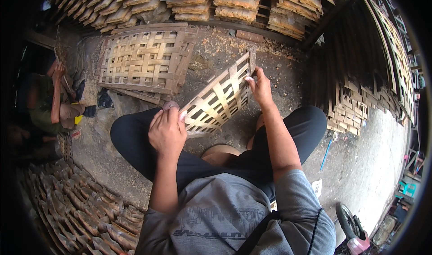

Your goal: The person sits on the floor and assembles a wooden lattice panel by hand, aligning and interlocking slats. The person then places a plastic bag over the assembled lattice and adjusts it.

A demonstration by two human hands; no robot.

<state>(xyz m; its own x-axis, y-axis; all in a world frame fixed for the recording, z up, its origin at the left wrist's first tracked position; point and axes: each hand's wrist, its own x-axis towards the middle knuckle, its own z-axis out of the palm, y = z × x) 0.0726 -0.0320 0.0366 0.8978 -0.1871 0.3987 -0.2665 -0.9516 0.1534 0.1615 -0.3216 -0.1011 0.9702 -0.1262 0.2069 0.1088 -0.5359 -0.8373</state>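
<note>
A woven bamboo panel (219, 98) with a wooden frame is held tilted in front of me, above my lap. My left hand (168, 131) grips its near left corner, fingers closed around the frame. At the far right end, my right hand (260, 85) pinches the frame edge between thumb and fingers. Through the wide gaps in the weave the dark floor shows. To the left beyond the panel lies a stack of similar woven panels (137, 59), the upper one lattice side up.
Wrapped slabs (236, 7) fill racks at the back. More panels (348, 111) lean at the right, near a blue stick (326, 154). A person (56, 95) sits at the left, behind rows of wrapped packets (81, 205). A motorbike wheel (348, 221) stands at lower right.
</note>
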